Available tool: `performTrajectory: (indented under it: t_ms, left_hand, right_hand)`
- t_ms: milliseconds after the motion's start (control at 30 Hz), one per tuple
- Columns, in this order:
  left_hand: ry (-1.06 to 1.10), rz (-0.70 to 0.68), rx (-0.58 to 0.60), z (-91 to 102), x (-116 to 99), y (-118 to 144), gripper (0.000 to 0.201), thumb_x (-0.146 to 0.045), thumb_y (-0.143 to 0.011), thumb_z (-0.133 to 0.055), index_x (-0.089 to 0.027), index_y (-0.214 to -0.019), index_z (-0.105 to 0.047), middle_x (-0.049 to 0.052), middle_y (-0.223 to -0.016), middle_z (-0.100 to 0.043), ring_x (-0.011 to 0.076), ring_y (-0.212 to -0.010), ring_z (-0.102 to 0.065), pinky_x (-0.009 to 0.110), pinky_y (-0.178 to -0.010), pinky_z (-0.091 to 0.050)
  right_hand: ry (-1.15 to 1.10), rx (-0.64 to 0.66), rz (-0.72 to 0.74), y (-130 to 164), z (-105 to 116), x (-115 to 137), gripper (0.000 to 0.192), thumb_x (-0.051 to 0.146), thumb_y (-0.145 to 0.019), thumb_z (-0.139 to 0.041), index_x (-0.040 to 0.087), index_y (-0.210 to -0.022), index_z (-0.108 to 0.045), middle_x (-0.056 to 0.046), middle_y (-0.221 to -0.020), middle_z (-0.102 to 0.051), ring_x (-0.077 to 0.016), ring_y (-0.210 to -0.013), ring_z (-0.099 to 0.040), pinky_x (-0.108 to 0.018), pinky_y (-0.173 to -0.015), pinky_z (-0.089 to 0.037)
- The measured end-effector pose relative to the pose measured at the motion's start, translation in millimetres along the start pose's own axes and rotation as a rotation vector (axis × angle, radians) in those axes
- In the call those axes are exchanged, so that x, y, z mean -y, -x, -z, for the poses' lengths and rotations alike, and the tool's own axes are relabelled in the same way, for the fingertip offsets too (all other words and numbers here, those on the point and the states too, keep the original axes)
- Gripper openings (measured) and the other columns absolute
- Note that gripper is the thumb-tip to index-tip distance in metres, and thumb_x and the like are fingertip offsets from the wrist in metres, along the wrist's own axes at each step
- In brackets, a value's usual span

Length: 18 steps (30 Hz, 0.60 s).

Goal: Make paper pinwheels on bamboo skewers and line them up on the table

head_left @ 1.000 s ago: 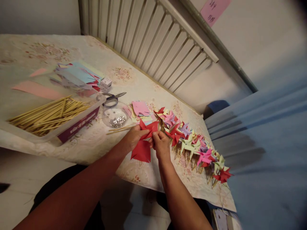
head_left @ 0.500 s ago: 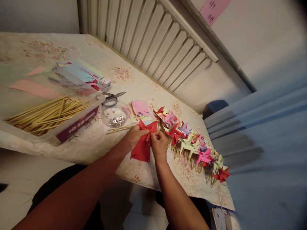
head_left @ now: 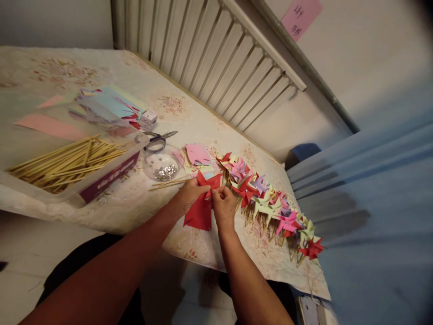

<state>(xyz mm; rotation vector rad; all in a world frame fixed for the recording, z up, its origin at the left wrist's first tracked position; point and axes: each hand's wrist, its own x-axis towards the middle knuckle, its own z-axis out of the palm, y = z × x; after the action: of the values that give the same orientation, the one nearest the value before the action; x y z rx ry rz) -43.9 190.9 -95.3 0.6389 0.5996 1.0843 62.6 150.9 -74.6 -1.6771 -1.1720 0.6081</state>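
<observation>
Both hands pinch a red paper pinwheel [head_left: 200, 211] near the table's front edge. My left hand [head_left: 189, 193] grips its upper left flaps, and my right hand [head_left: 223, 205] presses at its centre from the right. A row of finished paper pinwheels [head_left: 270, 203] in red, pink, green and purple lies just right of my right hand, with their sticks pointing toward me. Two loose wooden sticks [head_left: 167, 183] rest on the table just above my left hand.
A clear tray of wooden sticks [head_left: 64, 162] sits at the left. A clear round dish of small metal pins [head_left: 161, 164], scissors [head_left: 158, 136], cut paper squares [head_left: 198, 153] and coloured paper sheets [head_left: 104, 106] lie behind. A radiator [head_left: 216, 54] runs along the far table edge.
My fingers have shifted slightly on the red pinwheel, folding its flaps toward the centre. The view has drifted a little.
</observation>
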Motion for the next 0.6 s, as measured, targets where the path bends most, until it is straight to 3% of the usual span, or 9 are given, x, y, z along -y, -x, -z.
performTrajectory:
  t_ms: [400,600]
  left_hand:
    - [0.005,0.028,-0.001,-1.5,-3.3,2.1,0.025,-0.020,-0.056,-0.072,-0.015,-0.080,-0.068,0.000,-0.066,-0.069,0.0139,-0.053,-0.060,0.025,-0.053,-0.047]
    - [-0.001,0.005,-0.002,-0.9,-2.0,0.3,0.028,-0.020,-0.056,-0.073,-0.014,-0.084,-0.070,0.002,-0.070,-0.071,0.0150,-0.057,-0.063,0.025,-0.057,-0.049]
  right_hand:
    - [0.006,-0.011,-0.053,-0.1,-1.2,8.2,0.013,0.033,-0.074,-0.055,0.024,-0.065,-0.052,0.008,-0.049,-0.049,-0.0126,-0.042,-0.048,-0.024,-0.043,-0.037]
    - [0.030,-0.016,-0.057,-1.0,-3.1,7.3,0.013,0.032,-0.073,-0.054,0.024,-0.064,-0.051,0.007,-0.049,-0.050,-0.0126,-0.042,-0.048,-0.024,-0.044,-0.037]
